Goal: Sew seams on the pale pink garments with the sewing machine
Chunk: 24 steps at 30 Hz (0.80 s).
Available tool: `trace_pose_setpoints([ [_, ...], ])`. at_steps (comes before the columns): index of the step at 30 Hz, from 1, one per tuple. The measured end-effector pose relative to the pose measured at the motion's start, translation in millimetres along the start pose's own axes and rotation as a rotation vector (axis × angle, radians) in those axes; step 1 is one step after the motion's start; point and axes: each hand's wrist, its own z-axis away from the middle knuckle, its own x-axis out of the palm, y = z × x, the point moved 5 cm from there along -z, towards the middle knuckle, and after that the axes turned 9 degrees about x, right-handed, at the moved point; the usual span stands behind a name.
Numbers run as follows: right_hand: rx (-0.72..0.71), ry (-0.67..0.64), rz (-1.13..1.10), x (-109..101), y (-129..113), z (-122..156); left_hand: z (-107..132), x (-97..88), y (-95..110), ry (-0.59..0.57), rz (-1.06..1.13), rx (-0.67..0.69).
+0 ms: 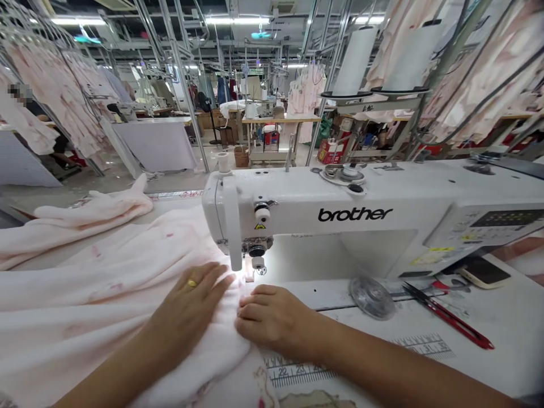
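A large piece of pale pink fabric point(97, 294) with small darker pink marks lies in folds across the left of the table. Its right edge runs up to the lit needle area of a white sewing machine point(293, 201). My left hand point(191, 300), with a ring on one finger, lies flat on the fabric, fingers extended toward the presser foot point(249, 271). Just in front of the foot, my right hand point(278, 323) has its fingers curled together on the fabric's edge. What its fingertips grip is partly hidden.
Right of my hands lie a clear round plastic case point(372, 297), red-handled thread snips point(450, 317) and a phone point(484, 272). A printed ruler scale point(297, 371) marks the table. Thread cones point(355, 59) stand above the machine. Hanging garments point(55, 90) and other workstations fill the background.
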Motion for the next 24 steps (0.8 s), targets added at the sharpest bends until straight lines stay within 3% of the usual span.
trace_pose_setpoints([
  [4, 0.036, -0.029, -0.035, 0, 1, 0, -3, 9.2, 2, -0.070, 0.156, 0.140],
  [17, 0.255, -0.105, -0.099, 19, 26, -8, -21, 30.2, -37, -0.151, 0.386, 0.031],
  [24, 0.332, -0.028, -0.161, 13, 30, -12, -28, 28.7, -53, -0.174, 0.360, 0.024],
])
